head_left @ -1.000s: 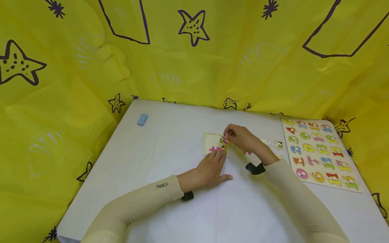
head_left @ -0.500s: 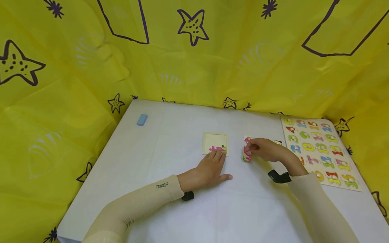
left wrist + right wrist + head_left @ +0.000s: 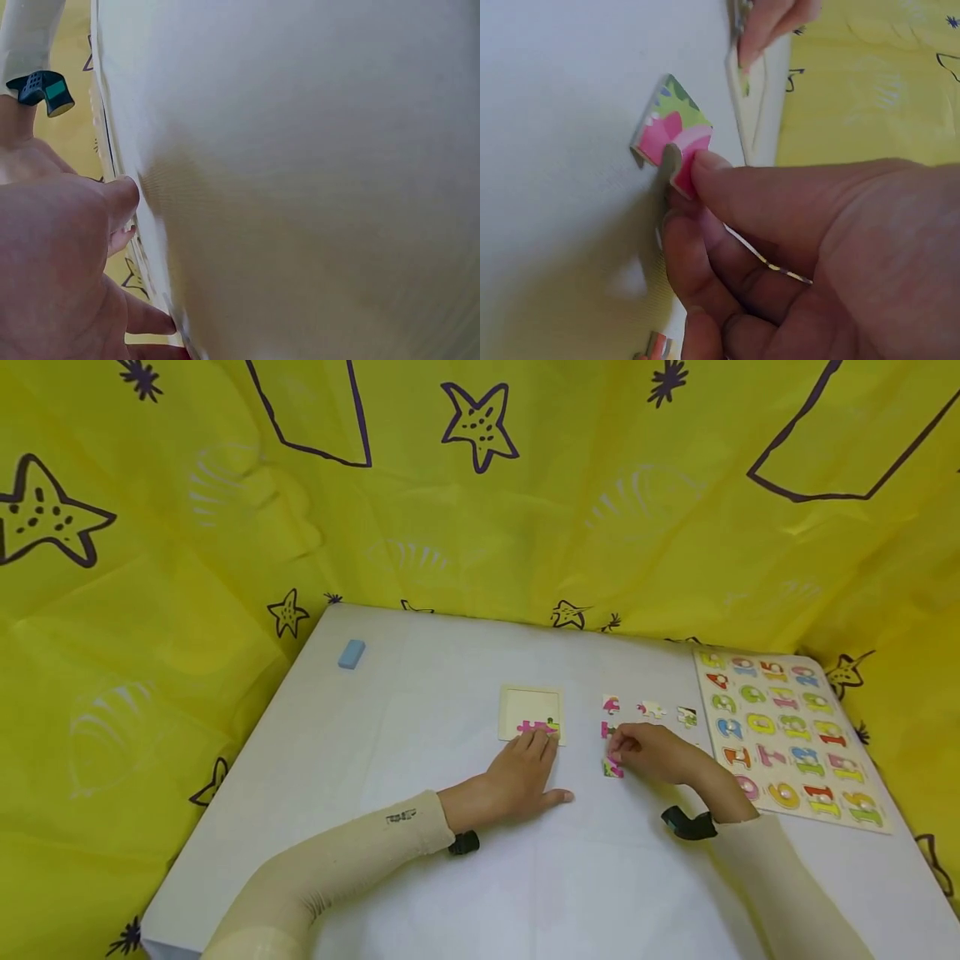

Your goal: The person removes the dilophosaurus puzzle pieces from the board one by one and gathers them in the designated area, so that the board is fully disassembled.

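Observation:
A pink and green jigsaw piece [image 3: 676,127] is pinched between the thumb and fingers of my right hand [image 3: 660,753], low over the white table. In the head view this piece shows just beyond the fingertips. My left hand [image 3: 519,775] lies palm down with fairly straight fingers, its fingertips resting on the near edge of a pale square puzzle tray [image 3: 530,691]. Joined pink pieces [image 3: 534,727] lie in the tray along its near side, partly hidden by those fingertips. In the left wrist view the left hand [image 3: 60,262] covers what it touches.
Loose jigsaw pieces lie right of the tray: a pink one [image 3: 611,703], a white one [image 3: 651,709] and a dark green one [image 3: 686,716]. A number puzzle board [image 3: 795,735] occupies the right side. Far left is a blue block [image 3: 352,654]. Yellow cloth [image 3: 480,527] hangs behind the table.
My right hand has carried the pink and green piece from the tray to the right, then slightly nearer to me. The left hand has stayed in place on the tray.

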`<action>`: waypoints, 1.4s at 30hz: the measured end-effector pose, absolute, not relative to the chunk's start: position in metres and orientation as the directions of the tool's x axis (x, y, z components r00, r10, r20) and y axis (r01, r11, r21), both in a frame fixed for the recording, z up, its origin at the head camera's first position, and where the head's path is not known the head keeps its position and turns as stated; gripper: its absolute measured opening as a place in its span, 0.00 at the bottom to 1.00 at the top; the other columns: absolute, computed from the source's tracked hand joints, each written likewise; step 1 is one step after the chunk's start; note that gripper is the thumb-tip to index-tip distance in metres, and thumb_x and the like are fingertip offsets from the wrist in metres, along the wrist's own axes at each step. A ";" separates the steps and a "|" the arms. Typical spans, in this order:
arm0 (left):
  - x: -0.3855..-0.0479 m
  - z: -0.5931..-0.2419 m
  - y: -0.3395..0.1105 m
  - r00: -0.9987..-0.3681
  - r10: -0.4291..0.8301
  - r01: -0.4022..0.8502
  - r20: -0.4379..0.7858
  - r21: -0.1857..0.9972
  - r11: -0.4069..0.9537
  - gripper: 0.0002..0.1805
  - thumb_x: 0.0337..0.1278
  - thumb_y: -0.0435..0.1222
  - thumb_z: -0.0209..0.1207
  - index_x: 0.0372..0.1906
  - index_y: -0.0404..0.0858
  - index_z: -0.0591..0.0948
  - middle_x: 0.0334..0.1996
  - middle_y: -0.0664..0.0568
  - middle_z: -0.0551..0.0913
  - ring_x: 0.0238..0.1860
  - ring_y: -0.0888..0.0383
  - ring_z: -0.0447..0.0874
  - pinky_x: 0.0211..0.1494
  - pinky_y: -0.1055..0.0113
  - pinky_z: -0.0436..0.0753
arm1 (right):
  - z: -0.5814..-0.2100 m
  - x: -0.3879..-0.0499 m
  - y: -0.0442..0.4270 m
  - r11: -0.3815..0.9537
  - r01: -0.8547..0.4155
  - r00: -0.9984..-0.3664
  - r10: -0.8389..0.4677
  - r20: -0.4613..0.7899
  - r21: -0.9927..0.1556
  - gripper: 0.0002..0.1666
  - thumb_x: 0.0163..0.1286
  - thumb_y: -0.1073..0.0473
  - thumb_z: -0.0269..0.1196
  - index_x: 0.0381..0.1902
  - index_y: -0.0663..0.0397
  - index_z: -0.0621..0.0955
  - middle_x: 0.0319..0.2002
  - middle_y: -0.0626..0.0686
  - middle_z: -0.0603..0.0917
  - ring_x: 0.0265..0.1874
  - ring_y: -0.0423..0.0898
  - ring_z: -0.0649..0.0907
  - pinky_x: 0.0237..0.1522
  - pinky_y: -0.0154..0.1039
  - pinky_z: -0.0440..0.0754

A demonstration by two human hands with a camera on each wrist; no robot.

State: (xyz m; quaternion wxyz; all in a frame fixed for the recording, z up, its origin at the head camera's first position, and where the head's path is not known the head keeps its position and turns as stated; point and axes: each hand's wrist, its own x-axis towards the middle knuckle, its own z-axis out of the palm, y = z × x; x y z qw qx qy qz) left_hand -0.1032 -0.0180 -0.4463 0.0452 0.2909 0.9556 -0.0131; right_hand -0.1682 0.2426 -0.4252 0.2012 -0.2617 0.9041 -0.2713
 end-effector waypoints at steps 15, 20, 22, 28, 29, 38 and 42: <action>-0.106 -0.448 -0.015 -0.834 0.543 0.545 -0.099 0.017 0.839 0.48 0.75 0.68 0.47 0.81 0.35 0.64 0.76 0.44 0.68 0.76 0.50 0.66 0.79 0.61 0.67 | -0.424 -0.154 0.231 0.771 -0.346 -0.848 -0.501 -0.175 -0.535 0.02 0.74 0.66 0.65 0.41 0.60 0.81 0.34 0.50 0.81 0.35 0.47 0.76 0.42 0.44 0.78; -0.106 -0.447 -0.012 -0.836 0.536 0.536 -0.120 0.032 0.843 0.47 0.76 0.67 0.46 0.81 0.34 0.64 0.79 0.46 0.66 0.78 0.48 0.65 0.79 0.58 0.68 | -0.423 -0.156 0.229 0.782 -0.388 -0.843 -0.515 -0.156 -0.487 0.03 0.73 0.67 0.66 0.41 0.59 0.81 0.34 0.50 0.81 0.35 0.47 0.77 0.42 0.45 0.79; -0.106 -0.448 -0.011 -0.836 0.534 0.535 -0.123 0.035 0.844 0.47 0.76 0.67 0.45 0.80 0.34 0.65 0.80 0.46 0.66 0.78 0.47 0.66 0.79 0.57 0.68 | -0.422 -0.158 0.227 0.782 -0.405 -0.843 -0.520 -0.138 -0.474 0.03 0.73 0.66 0.66 0.41 0.58 0.81 0.34 0.50 0.81 0.34 0.47 0.77 0.41 0.45 0.79; -0.104 -0.451 -0.010 -0.842 0.534 0.537 -0.083 -0.028 0.843 0.46 0.76 0.67 0.45 0.79 0.35 0.68 0.77 0.48 0.69 0.74 0.48 0.70 0.76 0.58 0.71 | -0.419 -0.169 0.207 0.766 -0.436 -0.844 -0.530 -0.080 -0.473 0.02 0.74 0.67 0.64 0.42 0.62 0.82 0.35 0.54 0.83 0.34 0.50 0.80 0.45 0.51 0.82; -0.103 -0.451 -0.010 -0.843 0.531 0.535 -0.081 -0.039 0.844 0.46 0.76 0.67 0.45 0.79 0.35 0.68 0.77 0.48 0.69 0.74 0.49 0.70 0.76 0.58 0.71 | -0.419 -0.171 0.201 0.766 -0.438 -0.845 -0.529 -0.073 -0.471 0.03 0.74 0.67 0.64 0.43 0.63 0.82 0.36 0.55 0.84 0.35 0.51 0.81 0.46 0.52 0.82; -0.102 -0.453 -0.010 -0.840 0.534 0.540 -0.101 -0.053 0.840 0.47 0.77 0.67 0.45 0.81 0.35 0.64 0.80 0.46 0.64 0.77 0.47 0.65 0.78 0.55 0.70 | -0.423 -0.190 0.145 0.738 -0.520 -0.808 -0.588 -0.032 -0.430 0.07 0.75 0.65 0.65 0.47 0.61 0.85 0.39 0.57 0.84 0.40 0.54 0.85 0.48 0.52 0.84; -0.101 -0.454 -0.010 -0.838 0.538 0.544 -0.086 -0.074 0.836 0.47 0.76 0.67 0.44 0.80 0.34 0.65 0.78 0.45 0.66 0.76 0.47 0.65 0.77 0.56 0.71 | -0.424 -0.200 0.124 0.712 -0.564 -0.762 -0.644 -0.069 -0.419 0.06 0.76 0.62 0.66 0.46 0.59 0.86 0.40 0.55 0.85 0.42 0.53 0.84 0.52 0.52 0.83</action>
